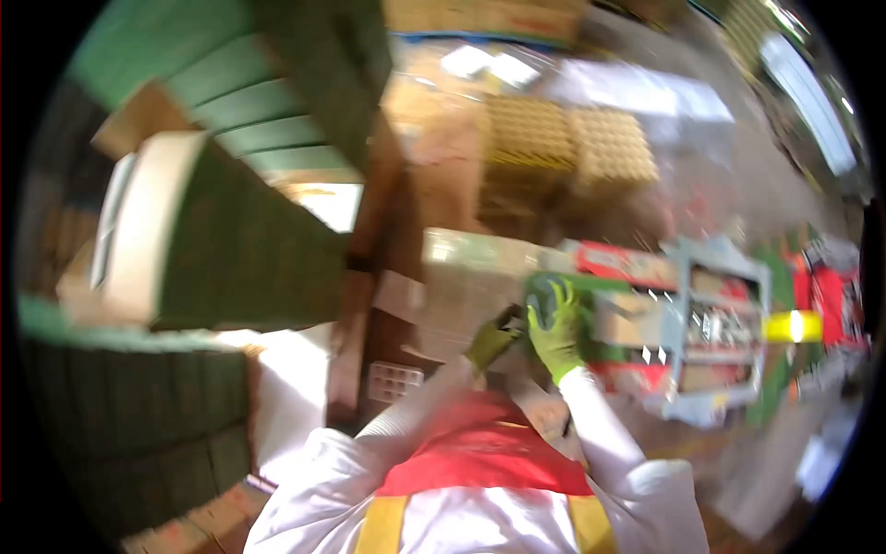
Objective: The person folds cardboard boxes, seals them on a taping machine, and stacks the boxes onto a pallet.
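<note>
Both of my hands wear yellow-green gloves with dark fingers or palms. My left hand (494,342) is at the near right edge of a taped cardboard box (480,272). Its fingertips look dark and blurred, so their grip cannot be made out. Just to its right, my right hand (556,332) has its fingers spread apart, close to a dark green rounded shape (543,284) that I cannot identify. Whether the fingers touch that shape is unclear.
Right of my hands stands a grey frame rack (681,319) with red and tan packs. Egg-tray stacks (528,134) lie ahead. A large green carton (254,245) with raised flaps is at left, near stacked green boxes (120,397). A pink grid tray (395,380) lies nearby.
</note>
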Demonstrator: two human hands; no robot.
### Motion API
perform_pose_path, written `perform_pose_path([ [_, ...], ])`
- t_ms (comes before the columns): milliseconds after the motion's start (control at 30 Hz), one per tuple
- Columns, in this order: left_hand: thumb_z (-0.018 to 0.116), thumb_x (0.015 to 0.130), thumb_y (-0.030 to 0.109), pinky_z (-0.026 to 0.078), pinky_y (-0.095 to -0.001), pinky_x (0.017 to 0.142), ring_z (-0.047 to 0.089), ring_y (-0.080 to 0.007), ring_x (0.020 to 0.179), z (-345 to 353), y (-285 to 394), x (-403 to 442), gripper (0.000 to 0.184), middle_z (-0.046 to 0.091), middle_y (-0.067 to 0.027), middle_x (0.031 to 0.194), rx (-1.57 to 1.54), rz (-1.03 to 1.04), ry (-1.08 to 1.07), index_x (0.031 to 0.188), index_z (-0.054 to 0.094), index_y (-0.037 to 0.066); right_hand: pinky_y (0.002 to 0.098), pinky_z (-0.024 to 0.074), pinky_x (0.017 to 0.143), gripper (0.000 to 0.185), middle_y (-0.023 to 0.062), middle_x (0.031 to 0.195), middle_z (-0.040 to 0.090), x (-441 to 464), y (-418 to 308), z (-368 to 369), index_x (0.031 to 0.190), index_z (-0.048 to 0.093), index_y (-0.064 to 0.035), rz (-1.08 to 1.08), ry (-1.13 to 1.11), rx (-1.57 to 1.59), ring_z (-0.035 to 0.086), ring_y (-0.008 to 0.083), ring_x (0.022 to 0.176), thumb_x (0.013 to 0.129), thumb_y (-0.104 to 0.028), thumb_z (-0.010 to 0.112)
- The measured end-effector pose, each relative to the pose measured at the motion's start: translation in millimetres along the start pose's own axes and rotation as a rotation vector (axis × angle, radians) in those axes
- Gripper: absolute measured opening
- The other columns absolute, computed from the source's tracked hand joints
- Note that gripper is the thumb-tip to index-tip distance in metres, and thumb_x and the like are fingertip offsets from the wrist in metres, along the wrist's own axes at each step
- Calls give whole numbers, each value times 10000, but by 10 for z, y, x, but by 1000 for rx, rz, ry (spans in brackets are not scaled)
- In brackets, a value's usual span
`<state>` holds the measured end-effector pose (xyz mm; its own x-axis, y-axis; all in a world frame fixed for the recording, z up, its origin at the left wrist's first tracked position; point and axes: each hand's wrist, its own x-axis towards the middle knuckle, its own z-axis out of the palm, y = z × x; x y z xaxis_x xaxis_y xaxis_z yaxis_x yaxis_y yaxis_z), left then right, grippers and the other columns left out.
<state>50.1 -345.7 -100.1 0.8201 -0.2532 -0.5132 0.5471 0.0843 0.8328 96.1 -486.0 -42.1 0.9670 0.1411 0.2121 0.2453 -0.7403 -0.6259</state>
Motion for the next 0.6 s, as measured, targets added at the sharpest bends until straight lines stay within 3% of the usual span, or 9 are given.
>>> perform_pose_path([
  [67, 584, 863, 155, 409, -323, 1016, 493, -255, 1228, -435, 235, -414, 666, 478, -156, 1371, 31, 192, 83, 1451, 303, 16, 477, 347, 1048, 674, 176, 1288, 478, 545, -1138, 23, 1294, 473, -7, -373, 51, 177, 422, 382, 1233, 740, -266, 757],
  [167, 566, 886, 177, 404, -329, 1023, 484, -251, 1236, -1106, 665, -1225, 648, 465, -148, 1380, 108, 480, 466, 1454, 295, 21, 535, 264, 1088, 822, 208, 1321, 470, 981, -3159, -210, 1337, 436, 21, -886, 208, 755, 408, 391, 1259, 741, -454, 742],
  [267, 547, 909, 199, 398, -334, 1030, 475, -247, 1244, -1575, 993, -1832, 631, 453, -140, 1390, 272, 664, 848, 1457, 287, 26, 549, 266, 1084, 673, 180, 1268, 539, 871, -4438, -116, 1236, 548, -7, -1009, 148, 621, 446, 364, 1244, 755, -444, 725],
  [300, 541, 916, 207, 397, -336, 1033, 472, -246, 1246, -1709, 1052, -1969, 626, 448, -138, 1393, 346, 687, 944, 1459, 284, 28, 537, 286, 1078, 572, 158, 1229, 569, 833, -4625, 25, 1172, 591, -34, -1003, -13, 559, 480, 343, 1211, 756, -405, 720],
  [333, 535, 924, 214, 395, -337, 1035, 469, -245, 1249, -1824, 1085, -2094, 621, 444, -135, 1396, 414, 693, 1016, 1460, 281, 30, 524, 305, 1071, 473, 136, 1190, 600, 811, -4732, 64, 1109, 634, -61, -1000, -175, 497, 515, 322, 1178, 756, -366, 715],
  [367, 529, 932, 221, 393, -339, 1037, 466, -243, 1252, -1920, 1108, -2172, 616, 440, -132, 1399, 473, 692, 1064, 1461, 279, 31, 486, 367, 1031, 303, 109, 1036, 654, 768, -4741, 96, 978, 673, -90, -957, -289, 670, 586, 320, 1051, 737, -269, 715],
  [433, 517, 947, 236, 390, -343, 1042, 460, -241, 1257, -1978, 1121, -2225, 605, 431, -127, 1405, 509, 675, 1092, 1463, 273, 35, 441, 477, 827, 197, 140, 792, 641, 714, -4521, -87, 854, 667, -48, -965, 306, 823, 611, 336, 786, 775, -228, 673],
  [467, 510, 954, 244, 388, -344, 1044, 457, -239, 1260, -1987, 1136, -2225, 600, 427, -124, 1409, 495, 661, 1077, 1464, 271, 36, 451, 487, 776, 219, 150, 805, 642, 805, -4289, -326, 850, 659, -28, -937, 9, 763, 604, 355, 764, 752, -217, 709],
  [600, 486, 985, 273, 381, -352, 1054, 445, -234, 1270, -2052, 1095, -2304, 582, 410, -114, 1421, 55, 714, 802, 1469, 260, 43, 462, 460, 878, 256, 134, 927, 669, 776, -3076, -1303, 938, 676, -38, -810, -140, 803, 629, 340, 873, 721, -155, 743],
])
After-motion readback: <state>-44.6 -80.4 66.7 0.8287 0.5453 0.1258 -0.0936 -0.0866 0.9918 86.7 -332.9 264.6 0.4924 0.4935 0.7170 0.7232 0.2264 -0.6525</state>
